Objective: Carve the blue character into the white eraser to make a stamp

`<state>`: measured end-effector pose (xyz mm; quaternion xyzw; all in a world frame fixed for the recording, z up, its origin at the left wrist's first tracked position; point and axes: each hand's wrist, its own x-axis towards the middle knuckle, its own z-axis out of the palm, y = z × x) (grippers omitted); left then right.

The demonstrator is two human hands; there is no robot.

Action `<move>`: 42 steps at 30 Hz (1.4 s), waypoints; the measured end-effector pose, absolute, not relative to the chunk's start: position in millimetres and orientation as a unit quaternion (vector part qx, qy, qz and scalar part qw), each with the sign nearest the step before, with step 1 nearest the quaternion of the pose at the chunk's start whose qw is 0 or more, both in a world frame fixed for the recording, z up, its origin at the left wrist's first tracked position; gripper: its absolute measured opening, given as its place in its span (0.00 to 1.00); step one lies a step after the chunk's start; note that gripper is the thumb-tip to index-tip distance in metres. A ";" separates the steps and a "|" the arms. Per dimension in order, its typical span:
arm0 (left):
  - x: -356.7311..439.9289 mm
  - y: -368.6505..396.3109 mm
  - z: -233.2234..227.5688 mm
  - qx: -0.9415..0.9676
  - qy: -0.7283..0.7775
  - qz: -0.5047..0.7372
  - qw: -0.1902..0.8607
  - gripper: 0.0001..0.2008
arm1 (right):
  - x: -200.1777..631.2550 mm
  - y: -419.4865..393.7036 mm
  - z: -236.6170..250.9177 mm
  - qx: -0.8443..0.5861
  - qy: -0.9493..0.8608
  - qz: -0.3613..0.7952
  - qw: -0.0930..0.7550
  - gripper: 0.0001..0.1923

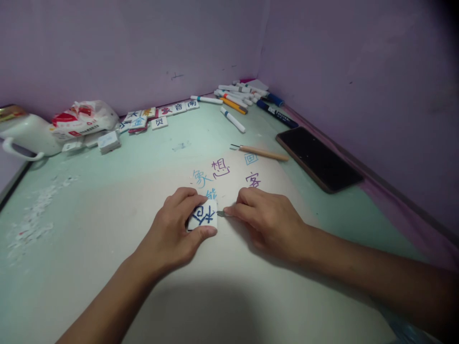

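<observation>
Within right hand | tool mostly hidden | tile partly covered

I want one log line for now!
left hand: gripping marked white block | right hand: holding blade at block's edge | nearby: wooden-handled tool, dark phone

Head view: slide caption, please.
Left hand holds a lettered white block; right hand holds a blade at its edge.

left hand: thumb-and-finger pinch | right hand: curled (knuckles uppermost) | forearms: angled inward
</observation>
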<state>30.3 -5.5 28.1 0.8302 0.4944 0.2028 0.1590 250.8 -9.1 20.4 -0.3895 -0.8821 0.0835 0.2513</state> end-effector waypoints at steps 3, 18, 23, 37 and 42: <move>30.3 -6.0 29.5 0.831 0.495 0.197 0.163 0.19 | 249.9 -9.6 20.5 -0.404 -0.877 0.087 0.245 0.18; 31.0 -5.4 29.2 0.833 0.485 0.212 0.163 0.19 | 247.3 -11.4 21.0 -0.408 -0.875 0.084 0.248 0.18; 31.2 -5.2 28.7 0.832 0.487 0.213 0.161 0.19 | 248.2 -11.7 20.6 -0.417 -0.868 0.107 0.245 0.17; 28.5 -6.7 30.4 0.842 0.470 0.206 0.164 0.19 | 253.6 -10.2 19.2 -0.454 -0.826 0.105 0.317 0.17; 28.3 -6.4 30.0 0.846 0.464 0.203 0.166 0.19 | 252.9 -7.7 19.3 -0.440 -0.845 0.082 0.293 0.18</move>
